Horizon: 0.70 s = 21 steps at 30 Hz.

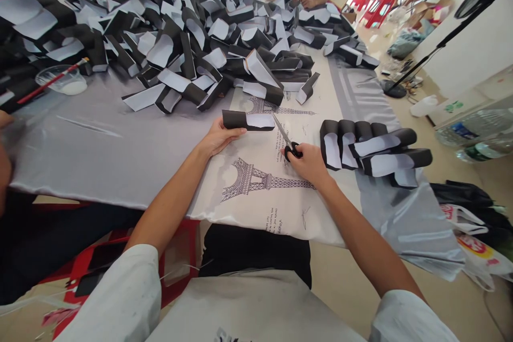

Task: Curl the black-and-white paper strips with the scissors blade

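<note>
My left hand point(219, 138) grips a small black-and-white folded paper box point(258, 121) by its black left end, held above the tablecloth. In my right hand point(310, 163) are scissors point(286, 136) with black handles; their blades point up and left, the tips close to the right end of the box. Whether the blades touch the paper I cannot tell. To the right of my right hand lies a group of similar black boxes point(363, 141) with white flaps, some in a row and some stacked across them.
A big heap of black-and-white paper pieces point(192, 26) covers the far side of the table. At left a clear plastic bowl point(60, 79) has a red brush point(52, 83) across it. Two people sit opposite; another person's arm shows at the left edge. A fan point(441, 43) stands right.
</note>
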Each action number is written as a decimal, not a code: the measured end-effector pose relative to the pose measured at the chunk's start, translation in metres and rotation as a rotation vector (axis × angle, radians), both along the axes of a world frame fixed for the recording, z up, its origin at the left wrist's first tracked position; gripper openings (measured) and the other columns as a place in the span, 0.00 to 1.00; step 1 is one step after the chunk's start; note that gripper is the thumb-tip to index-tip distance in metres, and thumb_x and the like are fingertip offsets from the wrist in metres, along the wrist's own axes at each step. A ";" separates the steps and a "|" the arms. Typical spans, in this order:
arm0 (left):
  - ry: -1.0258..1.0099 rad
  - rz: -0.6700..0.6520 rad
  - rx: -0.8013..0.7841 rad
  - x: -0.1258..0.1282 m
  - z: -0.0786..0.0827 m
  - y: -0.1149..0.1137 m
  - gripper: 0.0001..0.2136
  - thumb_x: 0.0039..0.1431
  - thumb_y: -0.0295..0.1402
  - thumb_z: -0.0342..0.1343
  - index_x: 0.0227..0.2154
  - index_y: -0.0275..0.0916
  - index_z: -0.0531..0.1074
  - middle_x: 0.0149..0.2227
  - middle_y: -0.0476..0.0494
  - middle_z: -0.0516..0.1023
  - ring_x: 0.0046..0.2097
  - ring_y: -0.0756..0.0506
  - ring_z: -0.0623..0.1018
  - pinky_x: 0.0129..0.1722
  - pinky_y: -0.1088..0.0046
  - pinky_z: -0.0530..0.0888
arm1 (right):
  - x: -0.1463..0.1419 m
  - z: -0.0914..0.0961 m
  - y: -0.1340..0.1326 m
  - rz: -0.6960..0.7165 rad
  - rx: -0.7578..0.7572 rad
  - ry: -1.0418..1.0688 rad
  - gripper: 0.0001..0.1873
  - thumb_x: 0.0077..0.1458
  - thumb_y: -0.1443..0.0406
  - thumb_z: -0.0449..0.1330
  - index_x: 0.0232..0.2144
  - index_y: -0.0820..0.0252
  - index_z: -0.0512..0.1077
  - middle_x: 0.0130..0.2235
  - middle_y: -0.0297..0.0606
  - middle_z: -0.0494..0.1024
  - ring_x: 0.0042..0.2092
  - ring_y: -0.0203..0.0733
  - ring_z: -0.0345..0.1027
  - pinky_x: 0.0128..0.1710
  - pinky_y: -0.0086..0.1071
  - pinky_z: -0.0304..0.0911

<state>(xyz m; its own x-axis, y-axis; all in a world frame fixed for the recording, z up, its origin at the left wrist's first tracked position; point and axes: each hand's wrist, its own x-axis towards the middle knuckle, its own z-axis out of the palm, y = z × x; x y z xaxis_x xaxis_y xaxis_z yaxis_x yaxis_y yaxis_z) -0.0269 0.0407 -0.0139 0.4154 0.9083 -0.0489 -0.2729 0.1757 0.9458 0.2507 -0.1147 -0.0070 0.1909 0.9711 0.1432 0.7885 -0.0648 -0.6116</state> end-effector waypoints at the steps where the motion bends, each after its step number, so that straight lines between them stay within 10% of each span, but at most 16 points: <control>1: 0.005 0.001 0.000 0.000 0.000 0.000 0.30 0.35 0.28 0.85 0.46 0.37 0.84 0.43 0.42 0.83 0.40 0.47 0.78 0.35 0.72 0.75 | 0.000 0.001 0.000 0.013 0.008 0.008 0.31 0.65 0.50 0.63 0.19 0.51 0.51 0.21 0.28 0.52 0.28 0.38 0.44 0.30 0.38 0.45; 13: 0.015 0.012 -0.010 0.000 0.000 0.000 0.29 0.33 0.29 0.85 0.43 0.37 0.84 0.43 0.42 0.83 0.41 0.47 0.79 0.34 0.74 0.75 | -0.001 0.008 -0.003 -0.022 -0.008 0.036 0.29 0.61 0.46 0.68 0.20 0.53 0.62 0.23 0.33 0.66 0.28 0.39 0.58 0.31 0.36 0.53; 21: 0.021 0.006 -0.014 -0.001 -0.002 0.000 0.29 0.34 0.28 0.84 0.44 0.38 0.83 0.47 0.42 0.84 0.47 0.43 0.82 0.43 0.69 0.79 | 0.006 0.003 0.000 0.034 -0.008 -0.008 0.31 0.67 0.53 0.63 0.20 0.51 0.49 0.21 0.28 0.52 0.28 0.38 0.43 0.31 0.39 0.45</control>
<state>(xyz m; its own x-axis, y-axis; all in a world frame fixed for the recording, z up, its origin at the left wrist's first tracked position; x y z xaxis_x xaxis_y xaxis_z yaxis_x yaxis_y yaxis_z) -0.0281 0.0410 -0.0161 0.4083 0.9102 -0.0699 -0.2546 0.1871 0.9488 0.2564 -0.1144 -0.0039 0.1567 0.9781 0.1368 0.7953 -0.0429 -0.6047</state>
